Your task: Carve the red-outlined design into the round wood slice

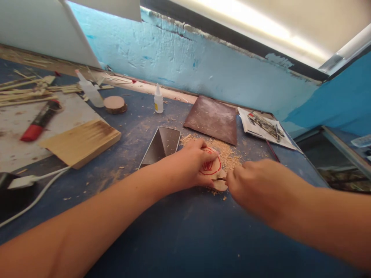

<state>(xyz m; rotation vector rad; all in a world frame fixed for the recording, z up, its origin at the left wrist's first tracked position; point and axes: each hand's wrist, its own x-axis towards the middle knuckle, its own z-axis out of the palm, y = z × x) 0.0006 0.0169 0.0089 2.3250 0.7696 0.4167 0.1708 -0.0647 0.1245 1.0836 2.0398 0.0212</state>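
My left hand is closed around a small pale wood piece marked with red drawn lines, holding it low over the table. The thumb lies across its drawn face. On the near side of the piece a dark notch shows. At that notch is my right hand, in a fist around a thin carving tool; only a bit of its dark tip shows, and the fist hides the rest. Wood shavings lie heaped behind and around the wood piece.
A phone lies left of the shavings, with brown sandpaper behind them. Further left are a wood block, a round wood slice, glue bottles and a red-black tool. Carving tools lie at right.
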